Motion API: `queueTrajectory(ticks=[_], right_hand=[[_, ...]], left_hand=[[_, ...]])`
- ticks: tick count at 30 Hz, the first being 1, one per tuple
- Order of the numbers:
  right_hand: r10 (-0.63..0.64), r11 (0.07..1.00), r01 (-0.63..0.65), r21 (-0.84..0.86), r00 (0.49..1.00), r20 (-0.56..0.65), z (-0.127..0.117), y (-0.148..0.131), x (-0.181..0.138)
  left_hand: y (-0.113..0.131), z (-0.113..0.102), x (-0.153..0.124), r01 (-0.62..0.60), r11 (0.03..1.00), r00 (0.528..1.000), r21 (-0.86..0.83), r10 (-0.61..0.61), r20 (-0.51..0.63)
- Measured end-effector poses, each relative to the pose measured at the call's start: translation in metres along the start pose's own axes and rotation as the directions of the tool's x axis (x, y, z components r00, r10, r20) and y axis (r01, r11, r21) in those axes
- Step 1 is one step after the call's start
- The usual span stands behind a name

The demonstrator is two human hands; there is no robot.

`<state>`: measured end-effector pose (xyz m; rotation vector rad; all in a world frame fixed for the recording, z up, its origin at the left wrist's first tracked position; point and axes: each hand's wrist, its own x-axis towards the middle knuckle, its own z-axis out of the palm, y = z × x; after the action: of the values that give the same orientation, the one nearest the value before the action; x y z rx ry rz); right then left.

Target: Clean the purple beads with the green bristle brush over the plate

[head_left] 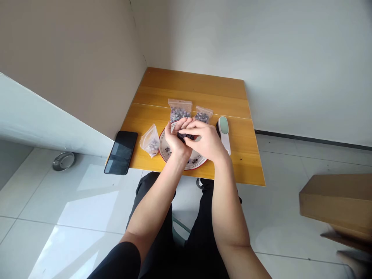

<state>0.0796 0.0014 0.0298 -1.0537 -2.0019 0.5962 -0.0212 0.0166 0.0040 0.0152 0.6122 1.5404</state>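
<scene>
A steel bowl (63, 161) is seen on the tiled floor (72, 217), well left of the desk (192, 87). At the desk's near L corner, a black smartphone (120, 152) is laid flat w/ its screen up. Just right of it, a small clear zip bag (150, 141) w/ some beads inside is lying on its side, close beside a white plate w/ red rim (163, 152). The plate is set near the desk's near edge, and loose beads are seen on it.

Above the plate, the L hand (174, 141) and R hand (203, 141) are brought together, palms down. The L fingers (177, 126) and R fingers (193, 130) are curled and pressed together, and a dark clump of beads (186, 136) is pinched btwn them just over the plate. The exact grip is partly hidden.

Behind the hands, a larger zip bag of beads (180, 113) and a smaller zip bag of beads (203, 115) are placed side by side, their lower ends hidden from view. Further right, a white spoon-shaped implement w/ a pale green oval top (223, 133) is lying on the desk. At the far right, a blurred cardboard box (337, 197) is seen beyond the desk.
</scene>
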Motion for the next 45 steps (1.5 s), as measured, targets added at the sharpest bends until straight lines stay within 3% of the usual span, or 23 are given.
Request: queueTrajectory(ticks=[3, 9, 14, 17, 22, 27, 32, 39, 45], right_hand=[[0.003, 0.999, -0.006, -0.043, 0.999, -0.054, 0.0039, 0.0012, 0.0018], [0.012, 1.0, -0.012, -0.018, 1.0, -0.003, 0.001, 0.0033, 0.0], [0.064, 0.998, -0.064, 0.001, 0.997, -0.045, -0.001, 0.0035, -0.0001], [0.101, 0.995, -0.102, -0.019, 0.993, -0.055, -0.0029, 0.0043, -0.0006], [0.059, 0.998, -0.059, 0.009, 0.998, 0.003, -0.0004, 0.0026, -0.0003], [0.075, 0.997, -0.077, -0.024, 0.995, -0.066, 0.0019, 0.0027, 0.0003], [0.052, 0.998, -0.054, 0.039, 0.998, 0.031, -0.0011, 0.0018, -0.0013], [0.072, 0.997, -0.071, 0.022, 0.996, -0.048, 0.0003, 0.0032, 0.0003], [0.034, 0.998, -0.037, 0.049, 0.998, 0.047, -0.0008, 0.0054, -0.0015]], left_hand=[[-0.0006, -0.0005, 0.0002, 0.002, 1.0, 1.0, -0.015, -0.002, 0.01], [0.005, 0.0011, 0.0021, 0.018, 0.998, 0.999, -0.066, -0.02, -0.026], [0.0052, -0.0002, 0.0052, 0.015, 0.997, 1.0, -0.082, -0.015, 0.001], [0.0033, -0.0011, 0.0056, 0.017, 0.997, 0.999, -0.075, -0.015, 0.035], [-0.0018, 0.0001, 0.0005, 0.025, 1.0, 1.0, -0.013, -0.025, 0.011], [-0.0013, 0.0008, -0.0003, 0.027, 1.0, 0.999, -0.002, -0.027, 0.02], [0.0012, 0.0014, 0.0002, 0.01, 0.999, 1.0, -0.032, -0.01, 0.01], [-0.0011, -0.0005, 0.0005, 0.011, 1.0, 1.0, -0.002, -0.011, 0.009], [0.0027, -0.0009, 0.0017, -0.004, 1.0, 1.0, -0.029, 0.004, -0.013]])
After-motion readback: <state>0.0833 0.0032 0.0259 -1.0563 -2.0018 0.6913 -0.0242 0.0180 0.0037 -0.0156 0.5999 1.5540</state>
